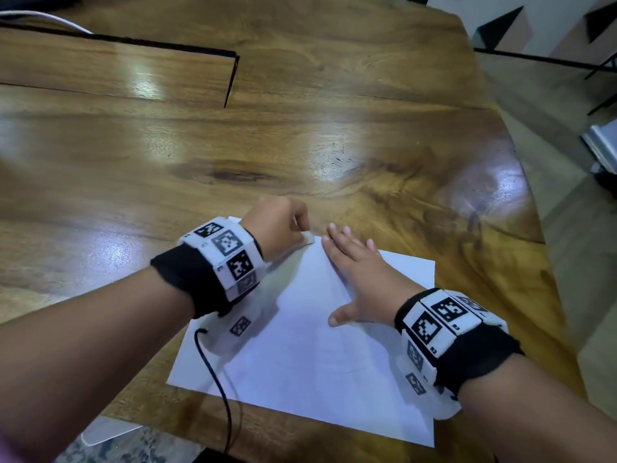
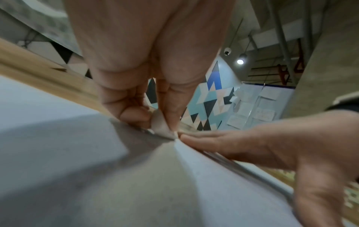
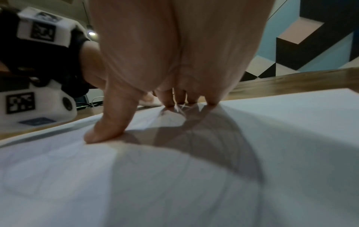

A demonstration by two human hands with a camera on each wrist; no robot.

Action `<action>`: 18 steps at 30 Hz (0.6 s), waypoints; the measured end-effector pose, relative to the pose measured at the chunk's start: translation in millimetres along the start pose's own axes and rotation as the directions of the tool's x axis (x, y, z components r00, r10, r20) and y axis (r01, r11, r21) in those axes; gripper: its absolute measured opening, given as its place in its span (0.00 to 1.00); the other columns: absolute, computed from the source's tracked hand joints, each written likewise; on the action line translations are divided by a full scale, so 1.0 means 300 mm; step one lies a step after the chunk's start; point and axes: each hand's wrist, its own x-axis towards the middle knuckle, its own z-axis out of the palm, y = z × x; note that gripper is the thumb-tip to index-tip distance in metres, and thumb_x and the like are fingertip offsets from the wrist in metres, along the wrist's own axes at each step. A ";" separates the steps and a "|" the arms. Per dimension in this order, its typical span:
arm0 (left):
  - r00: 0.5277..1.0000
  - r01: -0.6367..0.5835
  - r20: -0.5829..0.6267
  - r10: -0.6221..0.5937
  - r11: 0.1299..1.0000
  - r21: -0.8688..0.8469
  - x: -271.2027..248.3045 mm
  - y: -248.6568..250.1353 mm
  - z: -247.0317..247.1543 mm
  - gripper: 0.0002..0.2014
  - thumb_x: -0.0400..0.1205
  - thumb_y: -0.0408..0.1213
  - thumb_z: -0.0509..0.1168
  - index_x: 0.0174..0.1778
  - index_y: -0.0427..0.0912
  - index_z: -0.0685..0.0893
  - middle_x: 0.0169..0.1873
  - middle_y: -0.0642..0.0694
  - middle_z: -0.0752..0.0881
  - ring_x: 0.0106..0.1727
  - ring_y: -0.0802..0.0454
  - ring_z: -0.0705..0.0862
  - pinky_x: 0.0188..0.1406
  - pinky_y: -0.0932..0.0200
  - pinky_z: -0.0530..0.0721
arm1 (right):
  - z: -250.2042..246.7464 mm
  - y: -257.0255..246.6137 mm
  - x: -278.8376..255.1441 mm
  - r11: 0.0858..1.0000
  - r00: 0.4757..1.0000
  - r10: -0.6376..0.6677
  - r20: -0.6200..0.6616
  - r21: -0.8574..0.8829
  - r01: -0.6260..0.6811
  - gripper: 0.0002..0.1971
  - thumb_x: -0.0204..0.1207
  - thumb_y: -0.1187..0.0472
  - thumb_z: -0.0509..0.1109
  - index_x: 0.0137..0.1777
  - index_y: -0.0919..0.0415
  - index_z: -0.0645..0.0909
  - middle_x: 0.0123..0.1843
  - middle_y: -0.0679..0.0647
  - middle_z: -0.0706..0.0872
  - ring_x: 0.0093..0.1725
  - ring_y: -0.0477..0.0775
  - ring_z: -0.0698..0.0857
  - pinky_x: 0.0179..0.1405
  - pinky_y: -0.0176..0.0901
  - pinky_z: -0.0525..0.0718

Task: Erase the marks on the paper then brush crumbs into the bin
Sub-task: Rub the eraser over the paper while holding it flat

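A white sheet of paper (image 1: 310, 355) lies on the wooden table (image 1: 233, 155) near its front edge. My left hand (image 1: 283, 225) pinches a small white eraser (image 1: 307, 238) and holds it against the paper's far corner; the left wrist view shows the eraser (image 2: 162, 125) between thumb and fingers, touching the sheet (image 2: 58, 122). My right hand (image 1: 364, 279) lies flat on the paper just right of the eraser, fingers straight and spread, thumb out. In the right wrist view its fingertips (image 3: 169, 102) press the sheet (image 3: 272, 122). Faint pencil marks show on the paper.
A black cable (image 1: 213, 372) runs from my left wrist across the paper and over the table's front edge. The table's right edge (image 1: 521, 182) curves close beside my right hand. A raised wooden panel (image 1: 117, 65) sits at the far left. No bin is in view.
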 end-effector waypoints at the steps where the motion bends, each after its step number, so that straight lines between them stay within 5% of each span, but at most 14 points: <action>1: 1.000 -0.016 -0.006 0.016 1.000 0.019 -0.001 0.002 0.012 0.03 0.71 0.34 0.70 0.38 0.39 0.84 0.27 0.50 0.79 0.34 0.51 0.75 0.27 0.61 0.64 | 0.000 0.000 0.000 1.000 1.000 0.001 0.001 -0.005 -0.001 0.62 0.66 0.43 0.77 0.82 0.58 0.31 0.82 0.49 0.25 0.81 0.47 0.28 0.74 0.43 0.29; 8: 0.944 -0.092 0.321 0.075 0.995 0.040 -0.055 -0.040 0.006 0.13 0.70 0.36 0.72 0.24 0.53 0.76 0.25 0.49 0.82 0.23 0.61 0.75 0.24 0.74 0.71 | 0.006 0.002 0.000 1.000 1.000 0.002 -0.002 0.001 -0.002 0.62 0.66 0.43 0.77 0.82 0.57 0.31 0.82 0.48 0.24 0.80 0.47 0.27 0.74 0.43 0.28; 11: 0.980 -0.075 0.186 0.072 0.997 0.013 -0.014 -0.011 0.011 0.03 0.72 0.35 0.71 0.37 0.43 0.83 0.27 0.47 0.82 0.28 0.54 0.77 0.32 0.63 0.73 | 0.005 -0.001 0.000 1.000 1.000 0.001 -0.009 0.002 -0.001 0.62 0.66 0.43 0.77 0.82 0.58 0.31 0.82 0.48 0.25 0.80 0.47 0.27 0.73 0.42 0.28; 14: 0.996 -0.087 0.035 0.085 0.994 0.066 -0.003 0.008 0.033 0.06 0.74 0.34 0.68 0.44 0.36 0.83 0.36 0.43 0.80 0.37 0.49 0.74 0.33 0.61 0.65 | 0.003 -0.002 -0.002 1.000 1.000 -0.001 -0.014 -0.001 0.001 0.62 0.66 0.43 0.77 0.82 0.58 0.31 0.82 0.49 0.25 0.81 0.48 0.28 0.74 0.43 0.28; 18: 0.962 -0.204 0.207 0.180 0.974 0.103 -0.071 -0.019 0.038 0.03 0.74 0.35 0.68 0.37 0.40 0.82 0.33 0.47 0.76 0.34 0.50 0.74 0.31 0.60 0.66 | 0.004 0.003 -0.002 1.000 1.000 -0.005 -0.016 0.008 0.005 0.62 0.66 0.43 0.77 0.82 0.57 0.31 0.82 0.48 0.25 0.80 0.46 0.28 0.74 0.42 0.28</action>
